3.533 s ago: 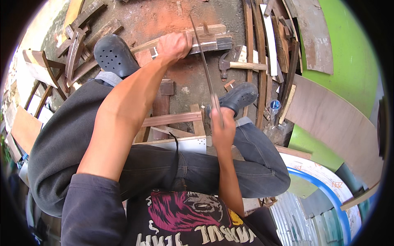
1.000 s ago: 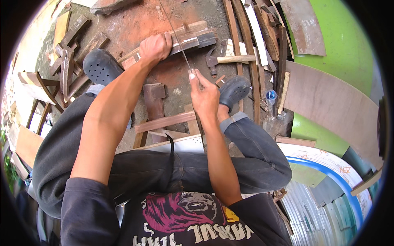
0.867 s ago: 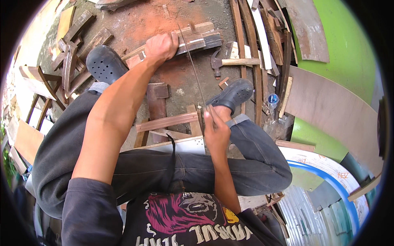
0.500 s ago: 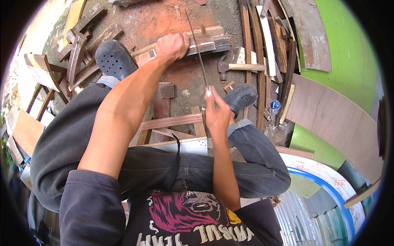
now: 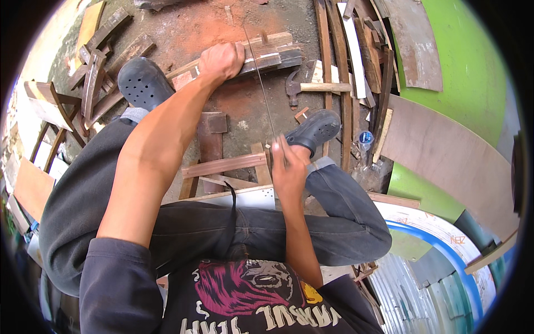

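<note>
Fingers curled, the left hand [image 5: 222, 60] grips stacked wood pieces [image 5: 271, 59] near a hammer [image 5: 318, 87]. The right hand [image 5: 288, 168] has its fingers closed around a long, thin blade [image 5: 261, 84] crossing the wood.

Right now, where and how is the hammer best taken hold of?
Likely by its wooden handle, mid-length, from above: the hammer lies on its side, metal head toward the left, handle running rightward over wood strips. The nearer right hand holds a thin-bladed tool.

This was a makeshift woodworking area on a rough, reddish-stained floor [image 5: 186, 28], shown by a thin metal blade [image 5: 262, 90] across wood pieces [image 5: 282, 58], a claw hammer [image 5: 325, 87], scattered offcuts [image 5: 93, 83] and long timber strips [image 5: 345, 122].
</note>
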`<move>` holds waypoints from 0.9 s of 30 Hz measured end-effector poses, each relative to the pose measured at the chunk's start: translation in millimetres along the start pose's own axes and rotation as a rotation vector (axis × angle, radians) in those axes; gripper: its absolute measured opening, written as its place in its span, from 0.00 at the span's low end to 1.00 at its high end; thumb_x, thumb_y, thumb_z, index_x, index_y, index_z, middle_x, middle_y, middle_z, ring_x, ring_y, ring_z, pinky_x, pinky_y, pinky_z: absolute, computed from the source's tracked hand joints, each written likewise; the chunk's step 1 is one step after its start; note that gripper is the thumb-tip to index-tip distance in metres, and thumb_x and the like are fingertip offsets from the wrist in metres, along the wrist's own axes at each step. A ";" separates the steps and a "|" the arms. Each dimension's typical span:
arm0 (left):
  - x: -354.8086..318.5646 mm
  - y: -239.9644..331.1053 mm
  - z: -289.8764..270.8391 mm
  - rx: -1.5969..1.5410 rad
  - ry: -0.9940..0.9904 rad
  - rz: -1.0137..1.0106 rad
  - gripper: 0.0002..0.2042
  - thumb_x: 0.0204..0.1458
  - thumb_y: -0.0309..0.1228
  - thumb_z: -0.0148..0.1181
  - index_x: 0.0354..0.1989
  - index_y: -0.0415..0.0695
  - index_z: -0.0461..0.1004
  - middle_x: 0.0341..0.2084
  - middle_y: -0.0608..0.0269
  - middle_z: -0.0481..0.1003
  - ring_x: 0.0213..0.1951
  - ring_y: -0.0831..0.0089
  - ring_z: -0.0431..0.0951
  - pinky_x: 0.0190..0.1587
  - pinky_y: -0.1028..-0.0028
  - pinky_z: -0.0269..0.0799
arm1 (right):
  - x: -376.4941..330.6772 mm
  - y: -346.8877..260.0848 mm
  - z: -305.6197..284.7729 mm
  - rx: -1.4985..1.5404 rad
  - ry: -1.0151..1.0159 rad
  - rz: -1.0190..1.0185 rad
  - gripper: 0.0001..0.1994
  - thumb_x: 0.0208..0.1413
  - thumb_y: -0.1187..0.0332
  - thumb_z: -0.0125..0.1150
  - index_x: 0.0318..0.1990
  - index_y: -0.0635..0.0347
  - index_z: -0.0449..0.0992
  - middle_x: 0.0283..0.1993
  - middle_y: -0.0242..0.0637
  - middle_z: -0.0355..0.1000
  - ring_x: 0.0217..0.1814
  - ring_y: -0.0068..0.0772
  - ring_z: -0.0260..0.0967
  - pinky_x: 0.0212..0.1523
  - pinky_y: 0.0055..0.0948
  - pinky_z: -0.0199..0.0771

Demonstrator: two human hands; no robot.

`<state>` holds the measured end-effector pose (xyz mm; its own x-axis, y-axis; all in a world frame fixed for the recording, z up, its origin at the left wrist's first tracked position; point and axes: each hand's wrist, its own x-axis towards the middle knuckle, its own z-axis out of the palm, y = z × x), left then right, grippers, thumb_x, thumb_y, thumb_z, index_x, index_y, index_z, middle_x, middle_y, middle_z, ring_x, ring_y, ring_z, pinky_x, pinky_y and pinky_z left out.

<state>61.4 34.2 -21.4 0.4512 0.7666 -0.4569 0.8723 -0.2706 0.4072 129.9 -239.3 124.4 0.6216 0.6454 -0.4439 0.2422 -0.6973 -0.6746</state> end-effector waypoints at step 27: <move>1.3 4.6 3.1 -0.014 0.037 0.016 0.32 0.66 0.47 0.35 0.25 0.34 0.80 0.24 0.34 0.78 0.33 0.38 0.81 0.43 0.49 0.76 | -11.0 17.7 -7.7 -0.055 -0.002 0.001 0.24 0.67 0.57 0.58 0.57 0.71 0.76 0.49 0.62 0.78 0.56 0.52 0.78 0.55 0.35 0.74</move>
<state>66.6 32.1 -22.6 0.4572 0.7837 -0.4205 0.8622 -0.2747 0.4256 133.1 -261.1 121.8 0.6203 0.6451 -0.4462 0.2820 -0.7143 -0.6405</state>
